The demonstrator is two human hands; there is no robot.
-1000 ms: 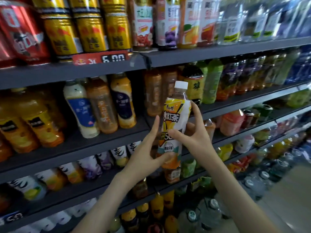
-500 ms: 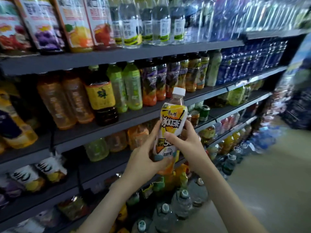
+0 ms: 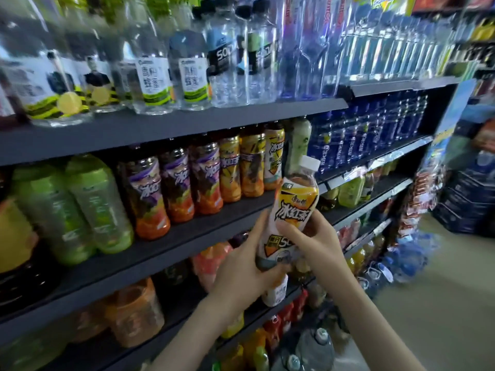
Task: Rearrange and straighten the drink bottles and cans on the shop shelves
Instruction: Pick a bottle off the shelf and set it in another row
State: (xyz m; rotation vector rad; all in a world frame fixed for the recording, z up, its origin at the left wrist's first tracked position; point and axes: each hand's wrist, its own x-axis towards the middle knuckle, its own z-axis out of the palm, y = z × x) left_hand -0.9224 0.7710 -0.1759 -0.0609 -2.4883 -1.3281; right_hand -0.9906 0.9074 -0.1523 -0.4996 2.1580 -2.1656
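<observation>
You've got the iced tea bottle (image 3: pixel 292 215) in both hands, out in front of the middle shelf (image 3: pixel 187 236). Your left hand (image 3: pixel 241 266) is curled round its base to carry the weight, and your right hand (image 3: pixel 318 242) grips the label to steer. The cap leans right and the label faces you, likely lining it up with the matching yellow bottles (image 3: pixel 273 159) just behind.

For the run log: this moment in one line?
left hand: grips iced tea bottle base; right hand: grips its middle; bottle: tilted, in air; matching bottles: middle shelf
</observation>
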